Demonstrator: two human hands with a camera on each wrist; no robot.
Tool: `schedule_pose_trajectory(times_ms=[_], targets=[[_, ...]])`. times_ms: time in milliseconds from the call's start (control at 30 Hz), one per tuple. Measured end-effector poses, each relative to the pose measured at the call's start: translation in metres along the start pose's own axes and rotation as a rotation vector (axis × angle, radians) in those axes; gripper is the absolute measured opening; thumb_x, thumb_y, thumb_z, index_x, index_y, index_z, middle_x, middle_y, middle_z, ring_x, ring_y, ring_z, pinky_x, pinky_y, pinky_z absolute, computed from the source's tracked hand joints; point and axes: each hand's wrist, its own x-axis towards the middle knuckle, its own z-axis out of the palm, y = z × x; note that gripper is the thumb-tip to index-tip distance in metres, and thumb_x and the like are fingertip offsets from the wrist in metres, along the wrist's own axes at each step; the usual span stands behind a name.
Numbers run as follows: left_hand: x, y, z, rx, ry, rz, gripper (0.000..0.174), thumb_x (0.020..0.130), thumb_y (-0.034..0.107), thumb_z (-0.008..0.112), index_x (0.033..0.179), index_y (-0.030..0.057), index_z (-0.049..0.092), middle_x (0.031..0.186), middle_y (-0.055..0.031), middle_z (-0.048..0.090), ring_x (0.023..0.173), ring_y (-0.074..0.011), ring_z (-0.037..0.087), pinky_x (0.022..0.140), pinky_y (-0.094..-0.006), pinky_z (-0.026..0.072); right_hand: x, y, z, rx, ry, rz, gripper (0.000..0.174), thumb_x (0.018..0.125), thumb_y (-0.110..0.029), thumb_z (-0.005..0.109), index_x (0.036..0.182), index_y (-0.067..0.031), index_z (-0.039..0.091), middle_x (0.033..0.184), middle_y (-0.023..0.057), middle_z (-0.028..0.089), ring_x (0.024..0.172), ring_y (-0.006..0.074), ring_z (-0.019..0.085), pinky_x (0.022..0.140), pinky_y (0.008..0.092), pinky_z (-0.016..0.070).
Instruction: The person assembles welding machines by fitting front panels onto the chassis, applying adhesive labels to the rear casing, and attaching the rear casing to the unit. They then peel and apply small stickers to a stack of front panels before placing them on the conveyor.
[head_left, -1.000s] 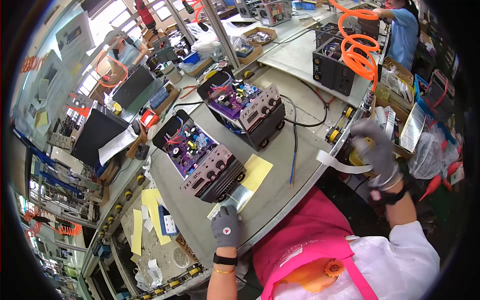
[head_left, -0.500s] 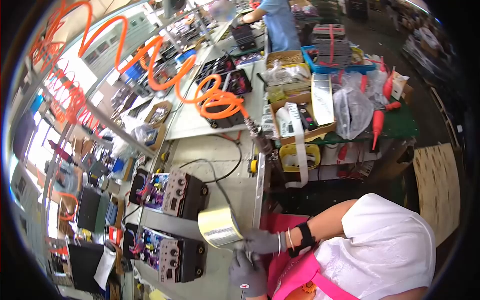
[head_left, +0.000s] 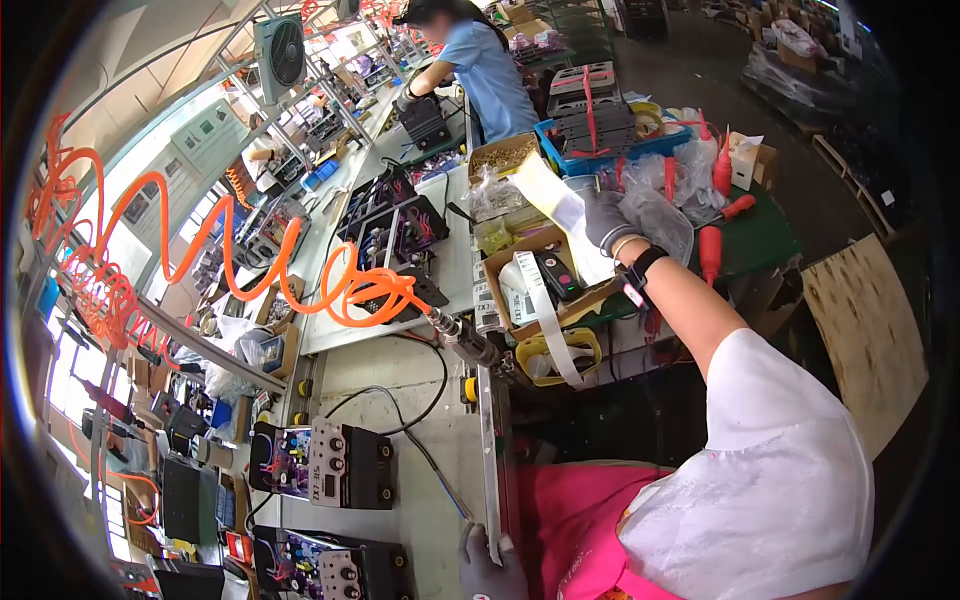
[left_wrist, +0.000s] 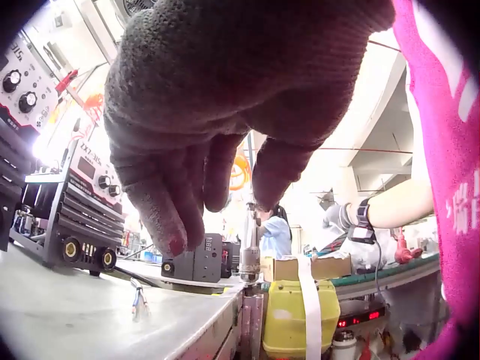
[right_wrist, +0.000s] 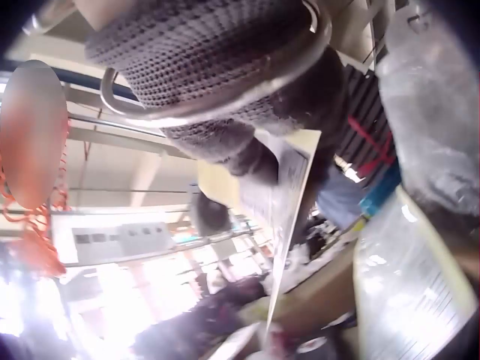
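Observation:
My gloved right hand [head_left: 606, 222] is stretched out over the side bench and pinches a yellow-and-silver label sheet [head_left: 548, 192]. In the right wrist view the sheet [right_wrist: 281, 195] stands nearly edge-on between thumb and fingers. Another silvery sheet [right_wrist: 409, 277] lies below that hand. My gloved left hand [head_left: 490, 570] is at the front edge of the worktable; in the left wrist view its fingers [left_wrist: 169, 217] hang loosely bent with nothing between them. Two open-topped machines with knobs, one farther [head_left: 345, 465] and one nearer [head_left: 340, 572], stand left of it.
A carton [head_left: 520, 315] with a black device and a yellow bin [head_left: 560, 352] with a white strip over it stand nearby. Red squeeze bottles [head_left: 709, 252] and plastic bags lie beyond. An orange coiled hose [head_left: 290, 285] hangs across. A person in blue [head_left: 490, 80] works farther back.
Both hands were together on the label sheet half a second ago. Since then the right hand has carried it to the side bench, and the left hand has let go. The view has turned right.

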Motion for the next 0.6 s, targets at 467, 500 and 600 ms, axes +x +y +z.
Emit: schedule_pose_trajectory(times_ms=[467, 500, 600], targets=[[0.016, -0.005, 0.012, 0.166, -0.025, 0.074, 0.039, 0.088, 0.028, 0.063, 0.117, 0.0033, 0.057, 0.112, -0.0203, 0.06, 0.094, -0.0353, 0.062, 0.078, -0.0408, 0.0509, -0.046, -0.119, -0.053, -0.07, -0.373, -0.764, 0.02, 0.077, -0.013, 0.056, 0.088, -0.0024, 0.07, 0.081, 0.0202, 0.067, 0.078, 0.036, 0.067, 0.069, 0.0422, 0.0531], [0.014, -0.007, 0.014, 0.171, -0.039, 0.064, 0.038, 0.088, 0.027, 0.063, 0.117, 0.0032, 0.058, 0.112, -0.0202, 0.06, 0.094, -0.0352, 0.062, 0.078, -0.0406, 0.0509, -0.048, -0.128, -0.048, 0.185, -0.442, -0.826, 0.021, 0.076, -0.013, 0.057, 0.088, -0.0016, 0.069, 0.08, 0.0195, 0.067, 0.081, 0.0339, 0.067, 0.07, 0.0424, 0.0527], [0.016, -0.011, 0.018, 0.166, -0.075, 0.073, 0.038, 0.087, 0.026, 0.064, 0.116, 0.0028, 0.058, 0.112, -0.0198, 0.06, 0.095, -0.0351, 0.062, 0.079, -0.0402, 0.051, -0.054, -0.143, 0.0, -0.148, -0.832, -0.888, 0.022, 0.074, -0.018, 0.063, 0.092, -0.0085, 0.072, 0.091, 0.0159, 0.069, 0.085, 0.0328, 0.066, 0.072, 0.0422, 0.0522]])
